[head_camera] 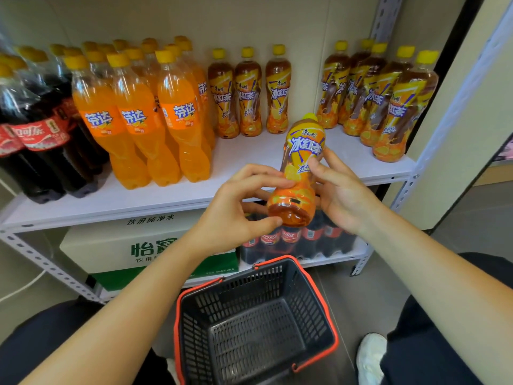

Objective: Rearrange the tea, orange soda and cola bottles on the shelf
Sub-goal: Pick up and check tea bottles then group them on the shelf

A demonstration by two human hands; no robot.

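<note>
Both the left hand (236,207) and the right hand (340,190) grip a yellow-capped plastic iced-tea bottle (298,173) just before the white shelf board (249,159). Its long axis tilts, cap toward that shelf and base toward the person. The gap between the tea rows lies directly beyond the cap.

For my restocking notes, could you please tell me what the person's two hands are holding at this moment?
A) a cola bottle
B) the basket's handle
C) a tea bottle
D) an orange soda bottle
C: the left hand and the right hand both grip a tea bottle, tilted with its base toward the camera, in front of the shelf.
</note>
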